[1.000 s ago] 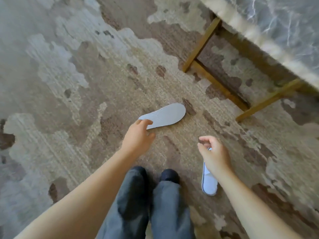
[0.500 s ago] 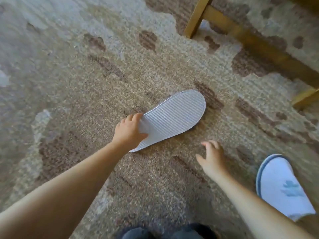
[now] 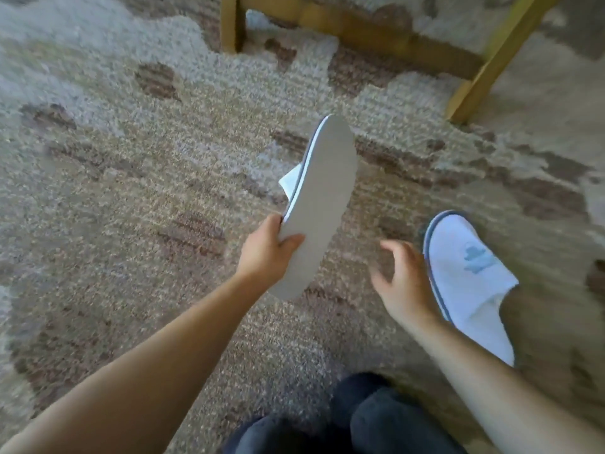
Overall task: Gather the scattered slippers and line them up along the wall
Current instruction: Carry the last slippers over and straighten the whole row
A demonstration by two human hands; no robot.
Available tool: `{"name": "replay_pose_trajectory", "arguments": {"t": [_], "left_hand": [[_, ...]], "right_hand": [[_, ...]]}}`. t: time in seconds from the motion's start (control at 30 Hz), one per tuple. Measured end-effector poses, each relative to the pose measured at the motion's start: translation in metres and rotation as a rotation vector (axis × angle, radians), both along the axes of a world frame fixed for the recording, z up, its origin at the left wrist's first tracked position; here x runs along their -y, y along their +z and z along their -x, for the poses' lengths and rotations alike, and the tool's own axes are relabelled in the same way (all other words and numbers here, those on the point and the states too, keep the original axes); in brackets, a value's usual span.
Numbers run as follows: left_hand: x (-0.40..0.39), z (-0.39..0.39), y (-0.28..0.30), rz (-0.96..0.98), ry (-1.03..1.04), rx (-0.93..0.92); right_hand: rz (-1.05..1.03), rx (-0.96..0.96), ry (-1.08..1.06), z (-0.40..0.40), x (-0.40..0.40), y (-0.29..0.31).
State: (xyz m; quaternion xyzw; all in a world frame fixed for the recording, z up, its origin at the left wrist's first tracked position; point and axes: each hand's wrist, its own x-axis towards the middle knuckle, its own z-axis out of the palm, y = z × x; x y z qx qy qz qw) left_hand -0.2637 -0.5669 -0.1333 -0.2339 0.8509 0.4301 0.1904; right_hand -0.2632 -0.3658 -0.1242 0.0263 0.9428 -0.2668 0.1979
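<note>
Slipper one (image 3: 319, 204): hanging clear of the carpet, sole facing the camera, toe pointing toward 12 o'clock; a white flap of its upper is showing past the left edge, along with blue piping.
Left hand (image 3: 266, 252): gripping slipper one near the heel end, thumb lying across the grey sole, fingers hidden behind it.
Slipper two (image 3: 471, 283): lying on the carpet at about 3 o'clock from the frame's middle, upper side up, toe pointing toward 11 o'clock, heel end running toward 5 o'clock; a pale blue mark is sitting on the white upper and blue piping is edging the toe. Its opening is facing the heel end; whether anything is inside cannot be told.
Right hand (image 3: 404, 283): hovering just beside slipper two's left edge, fingers spread and loosely bent, holding nothing; motion blur is softening the fingertips, so contact with the slipper cannot be told.
Carpet (image 3: 131, 191): lying under everything, mottled beige, grey and brown.
Frame (image 3: 386, 34): wooden legs and a crossbar standing on the carpet from 12 to 2 o'clock, well apart from both slippers.
Legs (image 3: 370, 421): dark trousers showing at 6 o'clock, between the two forearms.
</note>
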Motion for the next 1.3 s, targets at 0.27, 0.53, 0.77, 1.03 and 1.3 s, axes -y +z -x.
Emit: {"name": "replay_pose_trajectory", "arguments": {"t": [0.27, 0.53, 0.77, 1.03, 1.3], "left_hand": [[-0.109, 0.017, -0.013, -0.072, -0.05, -0.049], [-0.127, 0.017, -0.017, 0.013, -0.194, -0.053], [-0.124, 0.025, -0.005, 0.075, -0.225, -0.033], [-0.134, 0.011, 0.12, 0.131, -0.313, -0.018], [-0.183, -0.02, 0.353, 0.072, -0.49, 0.003]], "right_hand": [[-0.236, 0.053, -0.51, -0.034, -0.142, 0.007], [-0.34, 0.393, -0.553, -0.058, -0.167, -0.03], [-0.177, 0.389, -0.575, -0.051, -0.18, -0.024], [-0.083, 0.032, -0.658, -0.062, -0.17, 0.093], [0.241, -0.025, -0.979, -0.112, -0.178, 0.33]]}}
